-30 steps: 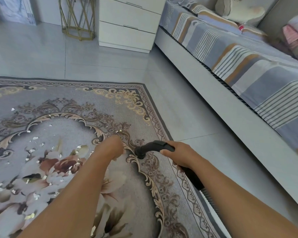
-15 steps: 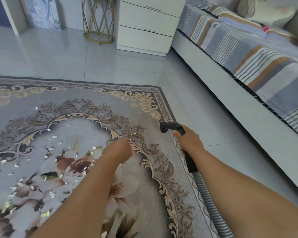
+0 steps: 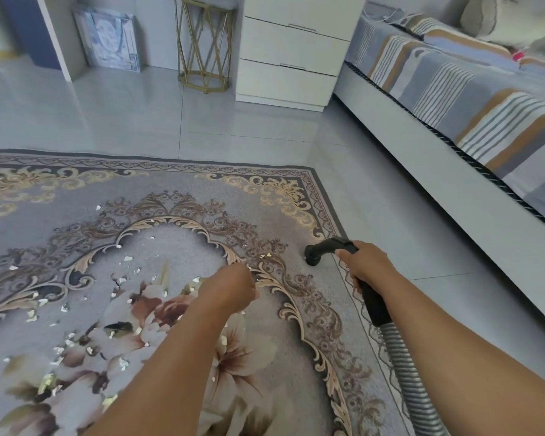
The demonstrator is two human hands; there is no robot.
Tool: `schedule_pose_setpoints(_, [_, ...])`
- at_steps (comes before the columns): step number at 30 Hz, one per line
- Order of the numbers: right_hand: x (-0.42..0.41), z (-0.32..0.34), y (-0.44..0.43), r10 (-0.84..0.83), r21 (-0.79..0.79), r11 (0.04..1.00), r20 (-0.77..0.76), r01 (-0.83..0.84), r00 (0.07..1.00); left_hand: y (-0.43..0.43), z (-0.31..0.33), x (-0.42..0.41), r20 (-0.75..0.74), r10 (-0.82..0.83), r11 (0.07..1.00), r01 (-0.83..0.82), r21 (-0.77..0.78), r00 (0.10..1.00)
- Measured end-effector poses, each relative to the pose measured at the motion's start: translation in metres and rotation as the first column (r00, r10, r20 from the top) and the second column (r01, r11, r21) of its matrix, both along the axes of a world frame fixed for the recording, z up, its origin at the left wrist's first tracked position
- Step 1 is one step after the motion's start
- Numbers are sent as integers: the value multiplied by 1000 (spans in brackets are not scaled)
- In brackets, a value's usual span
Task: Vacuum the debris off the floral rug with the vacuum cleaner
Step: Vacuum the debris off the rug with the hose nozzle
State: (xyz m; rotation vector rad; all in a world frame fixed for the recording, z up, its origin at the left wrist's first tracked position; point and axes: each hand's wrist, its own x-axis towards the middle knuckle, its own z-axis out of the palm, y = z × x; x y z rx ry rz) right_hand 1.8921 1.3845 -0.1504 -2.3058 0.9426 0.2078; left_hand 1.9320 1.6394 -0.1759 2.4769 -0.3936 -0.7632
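The floral rug (image 3: 177, 196) covers the floor in front of me, grey with gold scrolls and a flower centre. Several small shiny scraps of debris (image 3: 128, 258) lie scattered over its middle and left part. My right hand (image 3: 364, 265) grips the black vacuum handle (image 3: 373, 302). The handle's bent black nozzle end (image 3: 313, 258) points down onto the rug near its right border. A ribbed grey hose (image 3: 406, 363) runs back from the handle. My left hand (image 3: 228, 287) hovers over the rug's centre, bent down at the wrist, with its fingers hidden.
A bed (image 3: 453, 99) with a striped cover runs along the right side. At the back stand a white drawer unit (image 3: 290, 55) and a gold wire side table (image 3: 205, 48). Grey tile floor (image 3: 139, 121) lies beyond the rug.
My right hand has carried the nozzle from beside my left hand toward the rug's right border. My view has lifted, showing more of the back of the room. My left hand has stayed over the rug's centre.
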Motion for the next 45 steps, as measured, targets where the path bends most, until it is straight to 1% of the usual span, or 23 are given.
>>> schedule_pose_setpoints(2, [6,6,10,50,59,997,75,-54,996,0,0,0,-5,-1,1000,1,-6,1000])
schedule_pose_setpoints(3, [11,8,18,80,61,994,100,-87,992,1,0,0,-5,0,1000,0,-5,1000])
schedule_pose_setpoints(5, [24,7,35,131,67,988,106,-139,986,5,0,1,-3,10,1000,-10,0,1000])
schedule_pose_setpoints(7, [33,-1,49,168,69,983,70,-172,983,11,0,3,-8,31,999,-31,-8,999])
schedule_pose_setpoints(9, [38,-12,58,191,34,981,19,-191,981,17,-1,8,-9,47,999,-48,-20,999])
schedule_pose_setpoints(13, [35,-11,69,228,-22,973,-20,-228,974,31,2,12,-9,77,997,-78,-25,997])
schedule_pose_setpoints(18, [16,-3,79,371,-151,905,-174,-397,912,45,6,11,12,84,996,-84,-13,996])
schedule_pose_setpoints(21, [7,6,84,425,-149,876,-216,-460,879,53,8,11,13,88,996,-88,-4,996])
schedule_pose_setpoints(23, [9,15,87,432,-132,877,-200,-461,879,59,9,11,14,99,995,-99,0,995])
schedule_pose_setpoints(27, [38,14,95,373,-210,898,-108,-388,922,74,8,14,22,123,992,-123,16,992])
schedule_pose_setpoints(29, [56,6,101,340,-177,919,-101,-353,935,78,8,15,34,124,992,-124,9,992])
schedule_pose_setpoints(32, [70,-5,109,335,-147,926,-103,-347,937,79,9,15,32,131,991,-131,-1,991])
schedule_pose_setpoints(34, [69,-5,112,365,-164,910,-122,-382,923,78,9,15,25,130,992,-129,-4,991])
schedule_pose_setpoints(36, [59,0,115,417,-200,872,-176,-447,892,79,9,16,23,131,991,-131,-4,991])
schedule_pose_setpoints(38, [44,5,117,463,-204,842,-200,-499,863,80,12,16,24,135,991,-135,6,991])
schedule_pose_setpoints(42, [2,6,124,559,-185,786,-194,-589,806,87,15,15,22,159,987,-159,22,987])
schedule_pose_setpoints(45, [-16,6,127,581,-153,781,-178,-606,794,92,18,14,7,161,987,-161,20,987])
